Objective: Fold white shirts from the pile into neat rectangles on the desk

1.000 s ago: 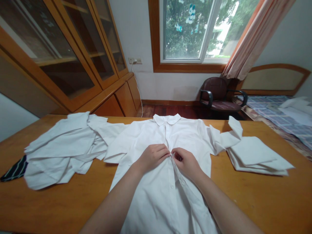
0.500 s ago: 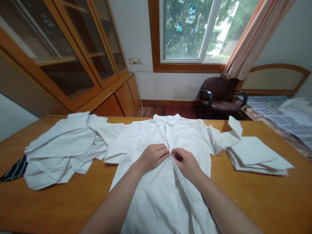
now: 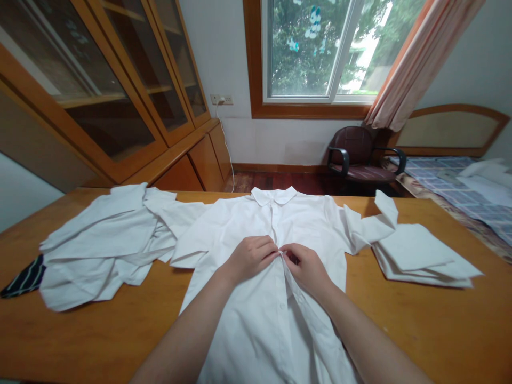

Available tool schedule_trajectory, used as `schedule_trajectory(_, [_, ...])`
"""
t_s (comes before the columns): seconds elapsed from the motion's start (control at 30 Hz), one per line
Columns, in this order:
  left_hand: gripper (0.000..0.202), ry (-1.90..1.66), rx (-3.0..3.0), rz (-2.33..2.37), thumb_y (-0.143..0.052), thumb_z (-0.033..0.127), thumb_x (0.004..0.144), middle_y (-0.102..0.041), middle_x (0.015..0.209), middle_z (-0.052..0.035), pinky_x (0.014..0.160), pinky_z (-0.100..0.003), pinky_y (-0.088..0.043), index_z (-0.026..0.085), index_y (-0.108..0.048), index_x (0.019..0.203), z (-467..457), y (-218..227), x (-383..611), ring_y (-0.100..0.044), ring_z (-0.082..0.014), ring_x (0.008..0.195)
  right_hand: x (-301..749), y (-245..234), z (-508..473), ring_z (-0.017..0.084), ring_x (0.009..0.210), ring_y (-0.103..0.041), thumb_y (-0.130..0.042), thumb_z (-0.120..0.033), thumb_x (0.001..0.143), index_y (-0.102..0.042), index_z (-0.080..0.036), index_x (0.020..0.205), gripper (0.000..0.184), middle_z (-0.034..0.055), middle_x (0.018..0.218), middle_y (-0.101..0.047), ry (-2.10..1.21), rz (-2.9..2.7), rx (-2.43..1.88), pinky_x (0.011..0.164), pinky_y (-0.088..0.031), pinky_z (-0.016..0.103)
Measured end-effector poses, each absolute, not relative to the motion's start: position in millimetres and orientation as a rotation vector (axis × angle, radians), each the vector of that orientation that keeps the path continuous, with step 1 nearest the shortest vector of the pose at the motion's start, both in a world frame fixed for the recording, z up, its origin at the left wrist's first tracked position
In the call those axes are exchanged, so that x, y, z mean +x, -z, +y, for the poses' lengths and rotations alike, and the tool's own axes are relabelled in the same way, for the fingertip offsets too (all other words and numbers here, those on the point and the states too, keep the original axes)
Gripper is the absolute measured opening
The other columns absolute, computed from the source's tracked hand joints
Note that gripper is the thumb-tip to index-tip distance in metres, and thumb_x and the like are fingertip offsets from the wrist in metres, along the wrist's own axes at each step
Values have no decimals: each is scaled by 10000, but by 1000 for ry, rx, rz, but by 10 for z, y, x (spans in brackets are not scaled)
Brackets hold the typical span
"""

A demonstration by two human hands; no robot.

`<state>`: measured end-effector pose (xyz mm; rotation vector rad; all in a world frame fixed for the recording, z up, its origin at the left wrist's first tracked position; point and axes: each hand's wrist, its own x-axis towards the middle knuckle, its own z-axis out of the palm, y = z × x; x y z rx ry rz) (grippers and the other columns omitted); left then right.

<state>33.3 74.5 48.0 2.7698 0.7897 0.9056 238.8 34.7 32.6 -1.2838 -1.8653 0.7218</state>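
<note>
A white button-up shirt [image 3: 240,314] lies face up on the wooden table, its collar toward the far edge. Both hands meet at the front placket, around chest height. My left hand [image 3: 255,257] pinches the edge of the placket from the left. From the right, my right hand [image 3: 304,265] pinches the other edge, fingertips touching those of the left. Whatever button sits between the fingertips is hidden. Below the hands the front parts, and buttons show along the placket. Up near the collar the two sides lie together.
Crumpled white garments [image 3: 104,234] lie at the left, with a dark striped cloth [image 3: 24,278] beside them. A folded white garment [image 3: 420,253] rests on the right of the wooden table [image 3: 420,330]. Beyond stand a maroon armchair [image 3: 356,152] and a glass-door cabinet [image 3: 160,144].
Almost nothing differs. Both hands stay at the same spot on the placket, with only a slight shift of the right fingertips.
</note>
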Motion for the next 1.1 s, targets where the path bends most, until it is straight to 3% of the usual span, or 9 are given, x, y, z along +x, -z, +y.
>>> schedule_trajectory(0.57, [198,-854,2790,807,-491,260,1018,-654,833,-31,703,-278,-470,184,-631,901,749,-475,330,-613,-147,757,2386,-287,349,142,637,-560,-593,-193,853,-647,-221,930,98,-25,709,-614,-748,-1860,-1339,613,-425,249])
schedule_trajectory(1.1, [185,-915,2755,784,-502,246,1009,-650,821,-29,666,-265,-465,187,-634,895,745,-498,336,-616,-137,734,2399,-347,334,160,693,-613,-558,-251,927,-700,-223,985,157,22,819,-704,-724,-1881,-1282,669,-473,281])
